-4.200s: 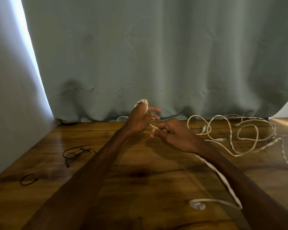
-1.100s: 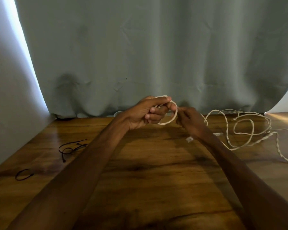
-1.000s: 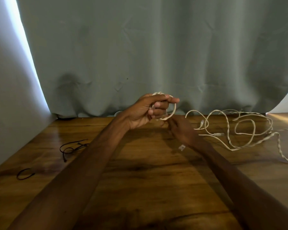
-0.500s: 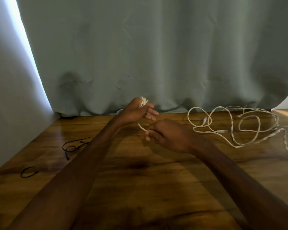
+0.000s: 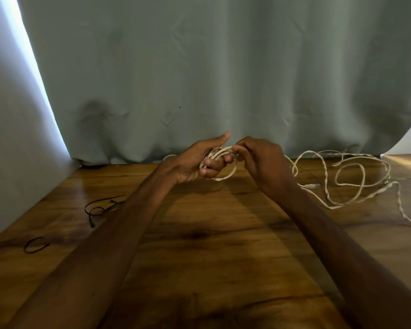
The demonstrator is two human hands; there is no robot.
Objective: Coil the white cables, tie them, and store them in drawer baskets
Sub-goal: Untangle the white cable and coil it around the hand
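My left hand holds a small coil of white cable wound round its fingers, a little above the wooden table. My right hand pinches a strand of the same coil right beside the left fingers. A loop of the coil hangs below the two hands. To the right, a loose tangle of white cables lies spread on the table and trails off toward the right edge.
Black cable ties lie on the table at the left, and another black tie sits nearer the left edge. A grey-green curtain hangs behind the table. A pale wall closes the left side.
My right hand has risen from below the left hand to meet it at the coil. The cable that trailed over the near table earlier is now wound up in my left hand.
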